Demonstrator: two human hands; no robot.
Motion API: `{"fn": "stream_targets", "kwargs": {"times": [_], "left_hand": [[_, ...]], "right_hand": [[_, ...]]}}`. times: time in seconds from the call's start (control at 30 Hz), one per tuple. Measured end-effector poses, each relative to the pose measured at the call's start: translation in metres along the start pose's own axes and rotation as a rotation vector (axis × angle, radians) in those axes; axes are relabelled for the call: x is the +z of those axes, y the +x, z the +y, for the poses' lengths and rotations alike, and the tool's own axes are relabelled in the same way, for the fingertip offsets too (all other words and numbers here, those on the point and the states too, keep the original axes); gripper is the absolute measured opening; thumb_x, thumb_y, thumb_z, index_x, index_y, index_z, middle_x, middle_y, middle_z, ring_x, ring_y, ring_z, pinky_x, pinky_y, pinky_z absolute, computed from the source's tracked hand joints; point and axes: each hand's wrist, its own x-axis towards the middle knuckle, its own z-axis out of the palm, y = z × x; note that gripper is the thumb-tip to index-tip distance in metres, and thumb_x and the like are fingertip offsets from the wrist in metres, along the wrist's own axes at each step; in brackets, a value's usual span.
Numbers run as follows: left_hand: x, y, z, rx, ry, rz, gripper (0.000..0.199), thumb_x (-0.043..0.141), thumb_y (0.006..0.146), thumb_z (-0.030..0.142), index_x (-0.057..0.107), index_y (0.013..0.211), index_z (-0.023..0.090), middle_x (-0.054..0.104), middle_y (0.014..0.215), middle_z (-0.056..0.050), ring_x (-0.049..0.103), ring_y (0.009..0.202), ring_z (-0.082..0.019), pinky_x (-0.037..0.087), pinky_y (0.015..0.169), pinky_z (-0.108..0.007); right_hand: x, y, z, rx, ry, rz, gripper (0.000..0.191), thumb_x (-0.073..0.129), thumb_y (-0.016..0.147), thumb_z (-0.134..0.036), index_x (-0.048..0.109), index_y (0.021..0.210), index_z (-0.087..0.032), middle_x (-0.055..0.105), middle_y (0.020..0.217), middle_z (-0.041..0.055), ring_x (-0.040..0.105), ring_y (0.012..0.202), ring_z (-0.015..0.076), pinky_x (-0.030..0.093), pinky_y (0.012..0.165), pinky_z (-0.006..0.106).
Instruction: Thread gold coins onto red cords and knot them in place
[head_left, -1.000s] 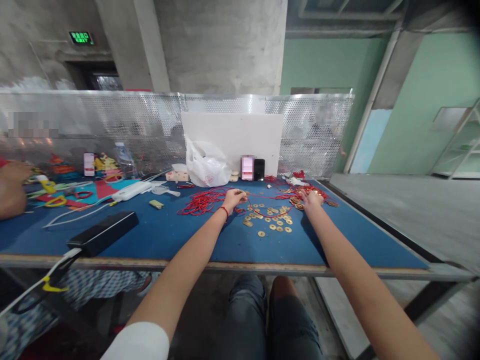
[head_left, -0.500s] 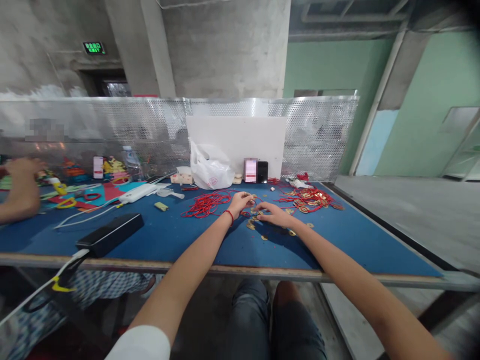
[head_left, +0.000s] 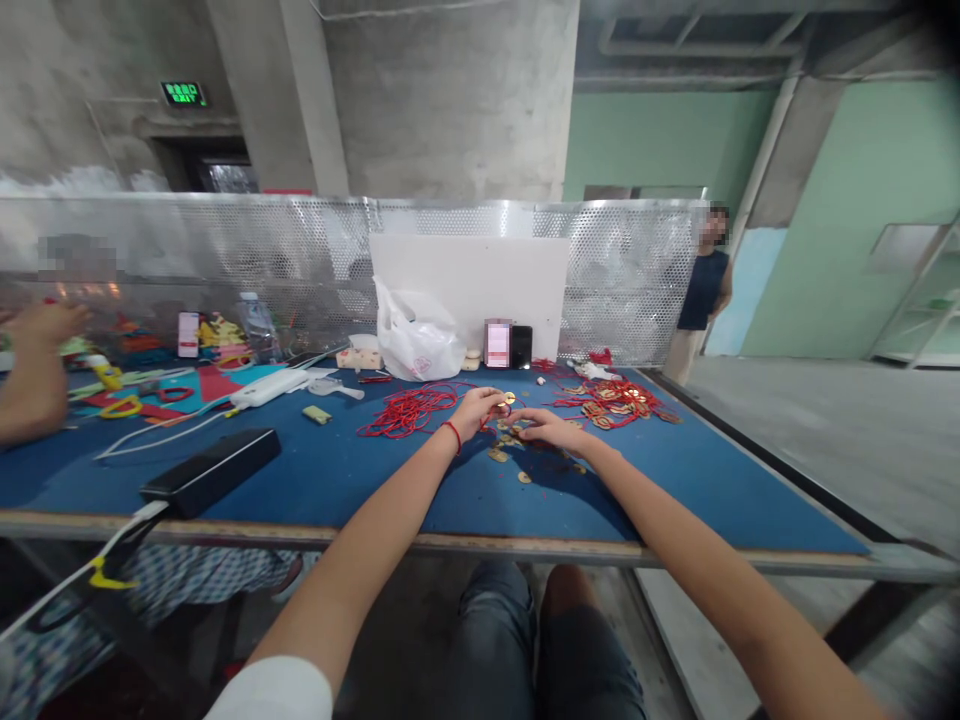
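Note:
In the head view my left hand (head_left: 477, 412), with a red cord bracelet at its wrist, is closed with a round gold coin (head_left: 509, 398) at its fingertips. A bit of red cord shows beside these fingers. My right hand (head_left: 553, 430) is just to the right, its fingers bent and apart over loose gold coins (head_left: 498, 455) scattered on the blue tabletop. Nothing can be seen in its grasp, though its fingertips are partly hidden among the coins. A tangle of red cord (head_left: 411, 410) lies left of my left hand.
Red cords strung with coins (head_left: 616, 400) are heaped at the right. Behind stand a white plastic bag (head_left: 420, 335) and a propped phone (head_left: 498, 344). A black power brick (head_left: 214, 470) and white power strip (head_left: 270, 388) lie left. A co-worker's arm (head_left: 34, 370) is far left; a person (head_left: 703, 290) stands beyond the partition.
The gold coin at my left fingertips now shows face-on. My right hand has stayed low over the coins with little movement. A standing person has come into view at the right.

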Motion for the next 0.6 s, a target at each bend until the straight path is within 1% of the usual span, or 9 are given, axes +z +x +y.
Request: {"fn": "stream_targets", "kwargs": {"times": [0.07,0.17,0.23,0.27,0.33,0.37,0.5,0.53,0.6], "left_hand": [[0.000,0.000,0.000,0.000,-0.001,-0.007,0.010,0.071,0.066,0.011,0.061,0.067,0.010,0.061,0.056,-0.001,0.056,0.051,-0.008,0.048,0.059,-0.023],[-0.004,0.000,0.001,0.012,-0.030,0.037,0.008,0.070,0.066,0.011,0.062,0.067,0.010,0.061,0.057,-0.001,0.056,0.052,-0.008,0.047,0.059,-0.022],[-0.007,0.001,0.003,0.011,-0.064,0.061,0.009,0.071,0.065,0.011,0.062,0.067,0.010,0.062,0.059,-0.001,0.057,0.053,-0.008,0.048,0.061,-0.022],[-0.008,0.001,0.004,0.006,-0.084,0.073,0.009,0.071,0.066,0.010,0.062,0.068,0.010,0.062,0.059,-0.001,0.057,0.053,-0.008,0.048,0.062,-0.022],[-0.010,0.002,0.006,-0.013,-0.130,0.112,0.006,0.069,0.068,0.009,0.062,0.068,0.010,0.063,0.060,-0.001,0.058,0.053,-0.008,0.050,0.062,-0.022],[-0.011,0.002,0.006,-0.023,-0.158,0.142,0.005,0.066,0.070,0.007,0.062,0.068,0.010,0.063,0.060,-0.001,0.058,0.053,-0.007,0.050,0.062,-0.022],[-0.016,0.005,0.008,-0.054,-0.301,0.226,0.011,0.060,0.073,0.002,0.059,0.066,0.011,0.062,0.059,0.000,0.058,0.053,-0.006,0.052,0.063,-0.021],[-0.017,0.006,0.008,-0.056,-0.332,0.231,0.012,0.059,0.074,0.002,0.059,0.065,0.011,0.062,0.059,0.000,0.059,0.054,-0.006,0.052,0.063,-0.021],[-0.019,0.007,0.007,-0.054,-0.364,0.238,0.013,0.058,0.074,0.002,0.059,0.065,0.011,0.061,0.058,0.000,0.059,0.054,-0.007,0.052,0.063,-0.021]], "right_hand": [[0.003,-0.003,-0.004,0.028,0.100,-0.054,0.030,0.065,0.068,-0.023,0.066,0.097,-0.018,0.066,0.098,0.0021,0.059,0.092,0.0172,0.043,0.088,0.032],[0.001,-0.006,-0.007,0.020,0.364,-0.102,0.028,0.066,0.069,-0.024,0.065,0.097,-0.016,0.067,0.101,0.0058,0.061,0.097,0.0174,0.042,0.092,0.032],[-0.004,-0.006,-0.008,0.012,0.525,-0.083,0.028,0.067,0.069,-0.024,0.064,0.095,-0.016,0.069,0.098,0.0075,0.064,0.094,0.0173,0.044,0.092,0.033],[-0.007,-0.006,-0.009,0.000,0.583,-0.050,0.027,0.067,0.069,-0.023,0.064,0.095,-0.015,0.069,0.097,0.0077,0.065,0.091,0.0168,0.045,0.092,0.033],[-0.015,-0.005,-0.009,-0.044,0.673,0.059,0.026,0.066,0.070,-0.020,0.064,0.096,-0.015,0.069,0.097,0.0073,0.065,0.086,0.0151,0.048,0.089,0.033],[-0.019,-0.004,-0.009,-0.073,0.713,0.138,0.025,0.064,0.071,-0.018,0.064,0.097,-0.016,0.069,0.098,0.0067,0.065,0.086,0.0142,0.049,0.087,0.032],[-0.040,-0.005,-0.006,-0.156,0.841,0.570,0.028,0.059,0.070,-0.006,0.064,0.095,-0.018,0.069,0.101,0.0033,0.065,0.088,0.0110,0.053,0.078,0.024],[-0.046,-0.006,-0.004,-0.171,0.864,0.663,0.029,0.058,0.070,-0.004,0.063,0.095,-0.018,0.069,0.101,0.0027,0.065,0.088,0.0101,0.053,0.077,0.023],[-0.056,-0.008,0.001,-0.191,0.905,0.801,0.027,0.057,0.073,-0.003,0.063,0.094,-0.018,0.070,0.099,0.0017,0.065,0.086,0.0081,0.052,0.075,0.020]]}}
